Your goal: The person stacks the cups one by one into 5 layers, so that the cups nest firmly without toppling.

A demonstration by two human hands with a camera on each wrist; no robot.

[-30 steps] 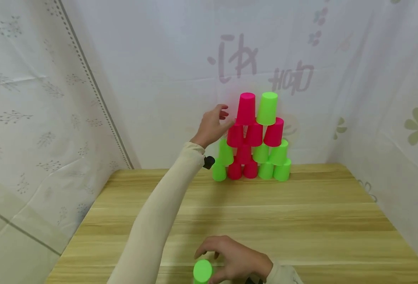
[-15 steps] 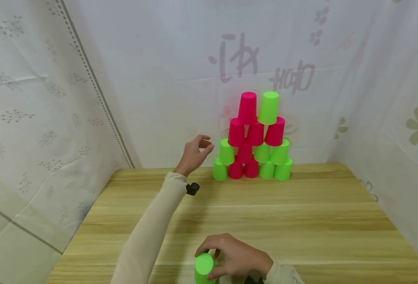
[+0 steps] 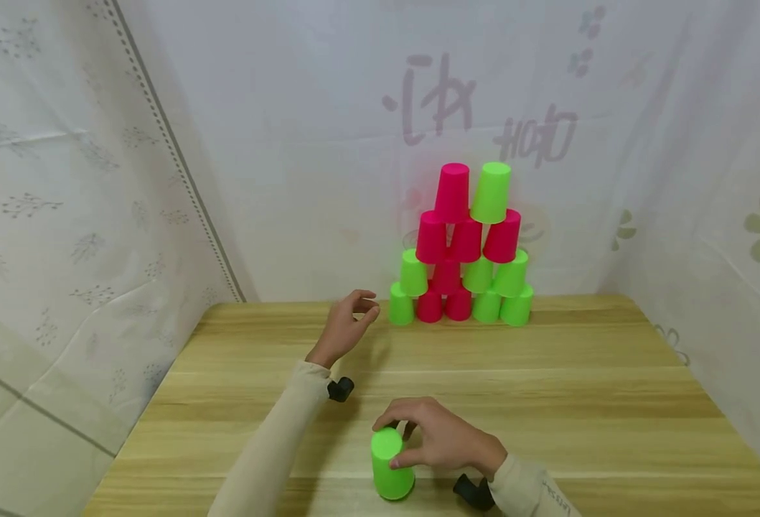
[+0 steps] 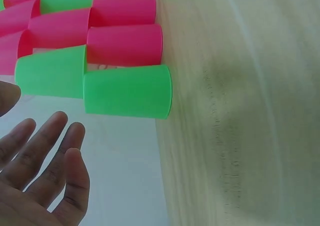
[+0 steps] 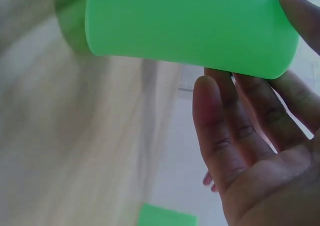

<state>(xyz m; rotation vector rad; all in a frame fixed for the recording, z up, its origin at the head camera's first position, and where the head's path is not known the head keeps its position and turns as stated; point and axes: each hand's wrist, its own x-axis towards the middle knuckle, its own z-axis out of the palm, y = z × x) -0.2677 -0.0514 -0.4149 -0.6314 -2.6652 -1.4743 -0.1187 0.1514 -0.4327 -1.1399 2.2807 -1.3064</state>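
Near the front of the table, my right hand (image 3: 447,434) pinches an upside-down green cup (image 3: 392,482) near its closed end, between thumb and fingers. In the right wrist view this cup (image 5: 185,25) fills the top, with a shadow beside its wide rim. My left hand (image 3: 346,324) holds nothing, its fingers loosely bent, left of a stacked wall of upside-down cups. Nearest to it is the bottom-left green cup (image 3: 401,305). Two cups stand side by side on the top row: a pink cup (image 3: 452,194) and a green cup (image 3: 491,194). Below them are rows of pink and green cups.
The cup wall stands at the back edge of the wooden table (image 3: 547,402), close to a white printed curtain (image 3: 302,179). More curtain hangs on the left and right sides. A black wrist strap piece (image 3: 341,389) sticks out from the left sleeve.
My left hand has come down and back from the upper left of the cup wall. My right hand has closed on the green cup and moved it forward, away from the front edge.
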